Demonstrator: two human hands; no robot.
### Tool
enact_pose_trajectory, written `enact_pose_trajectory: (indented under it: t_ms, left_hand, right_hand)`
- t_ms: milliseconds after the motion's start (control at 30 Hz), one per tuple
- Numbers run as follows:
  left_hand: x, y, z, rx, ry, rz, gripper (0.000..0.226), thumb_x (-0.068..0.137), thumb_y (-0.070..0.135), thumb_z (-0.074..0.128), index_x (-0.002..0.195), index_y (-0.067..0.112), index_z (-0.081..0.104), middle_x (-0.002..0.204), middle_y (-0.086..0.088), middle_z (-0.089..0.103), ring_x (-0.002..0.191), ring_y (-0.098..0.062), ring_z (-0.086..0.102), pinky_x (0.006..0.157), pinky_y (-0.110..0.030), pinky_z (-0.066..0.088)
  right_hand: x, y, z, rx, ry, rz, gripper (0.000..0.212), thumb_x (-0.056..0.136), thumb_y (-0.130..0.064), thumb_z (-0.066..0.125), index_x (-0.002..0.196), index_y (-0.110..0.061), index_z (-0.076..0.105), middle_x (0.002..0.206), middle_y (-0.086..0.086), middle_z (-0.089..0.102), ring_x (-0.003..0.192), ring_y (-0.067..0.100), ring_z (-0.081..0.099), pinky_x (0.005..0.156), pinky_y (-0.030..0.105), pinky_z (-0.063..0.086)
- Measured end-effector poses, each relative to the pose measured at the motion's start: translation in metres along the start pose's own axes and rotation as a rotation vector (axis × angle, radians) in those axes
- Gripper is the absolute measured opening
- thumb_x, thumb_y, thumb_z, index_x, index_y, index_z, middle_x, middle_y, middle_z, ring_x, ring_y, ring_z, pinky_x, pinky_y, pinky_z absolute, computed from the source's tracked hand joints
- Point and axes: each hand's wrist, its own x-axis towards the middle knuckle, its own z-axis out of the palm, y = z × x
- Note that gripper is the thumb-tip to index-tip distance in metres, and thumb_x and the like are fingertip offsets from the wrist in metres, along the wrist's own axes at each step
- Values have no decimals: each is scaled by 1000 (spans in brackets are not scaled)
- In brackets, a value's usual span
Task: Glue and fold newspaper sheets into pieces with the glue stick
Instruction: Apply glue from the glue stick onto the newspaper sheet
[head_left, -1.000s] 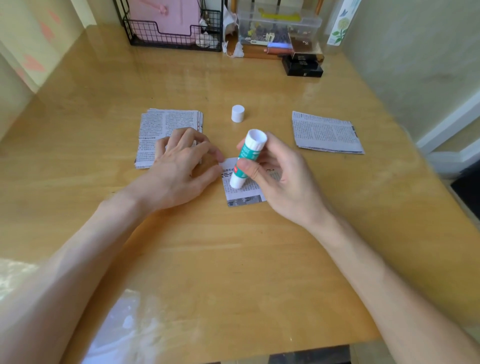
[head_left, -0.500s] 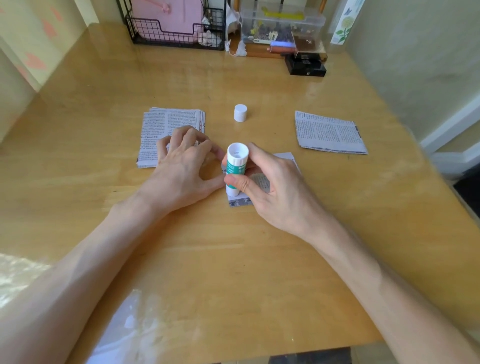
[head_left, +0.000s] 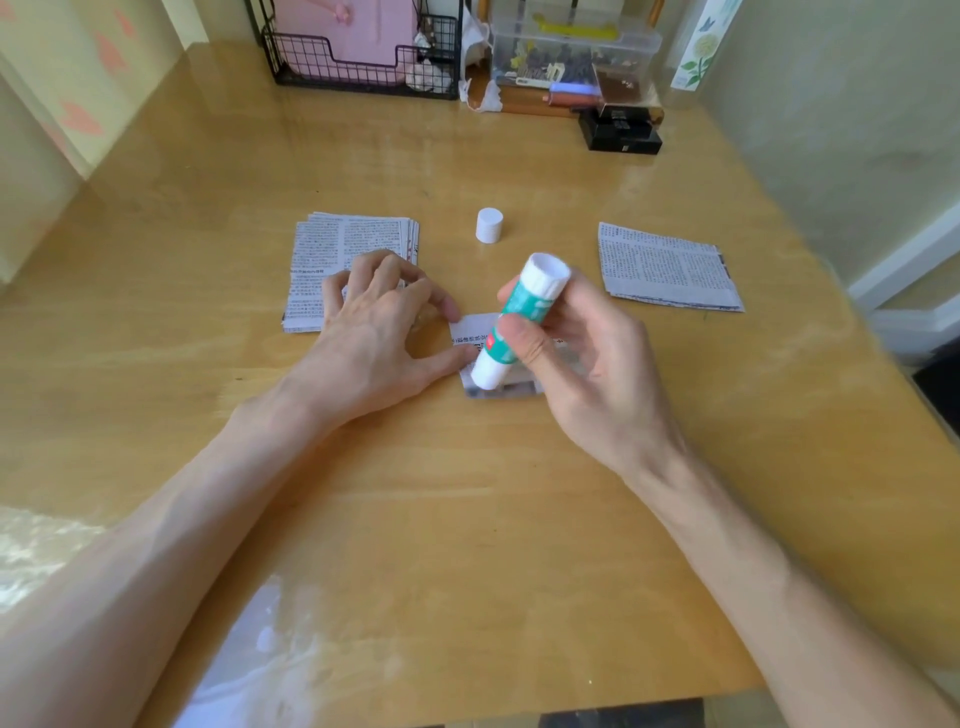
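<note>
My right hand grips a green-and-white glue stick, tilted with its lower end down on a small newspaper piece at the table's middle. Most of that piece is hidden under the hand. My left hand rests with thumb and fingertips on the piece's left edge, fingers bent. The stick's white cap stands upright just behind. A stack of newspaper sheets lies at the left, partly under my left hand. Another newspaper sheet lies at the right.
The wooden table has a black wire rack with a pink item, a clear plastic box and a black box along its back edge. Walls close in on the left and right.
The glue stick has gone from upright to tilted, its lower end sliding toward me along the small piece. My left hand has stayed on the piece's left edge.
</note>
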Motion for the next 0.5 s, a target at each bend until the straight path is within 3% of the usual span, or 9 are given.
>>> enact_pose_trajectory:
  t_ms: [133, 367, 500]
  left_hand:
    - [1, -2, 1, 11, 20, 8, 44, 82, 71, 68, 108, 36, 68, 118, 8, 48, 136, -17, 32, 112, -43, 21]
    - [0, -2, -1, -17, -16, -3, 61, 75, 82, 42, 108, 37, 67, 118, 9, 50, 135, -16, 32, 107, -37, 19]
    - [1, -1, -2, -32, -20, -1, 53, 72, 79, 44, 104, 41, 63, 116, 11, 46, 135, -18, 31, 105, -32, 15]
  right_hand:
    - [3, -1, -8, 85, 123, -21, 10, 105, -15, 63, 112, -8, 63, 101, -8, 68, 94, 13, 70, 88, 31, 54]
    - [3, 9, 7, -161, -76, -49, 10, 102, -18, 68, 109, -12, 64, 102, -7, 74, 97, 12, 73, 88, 22, 55]
    - [5, 11, 9, -239, -123, -60, 17, 103, -21, 67, 112, -7, 66, 99, -1, 75, 96, 14, 73, 87, 34, 56]
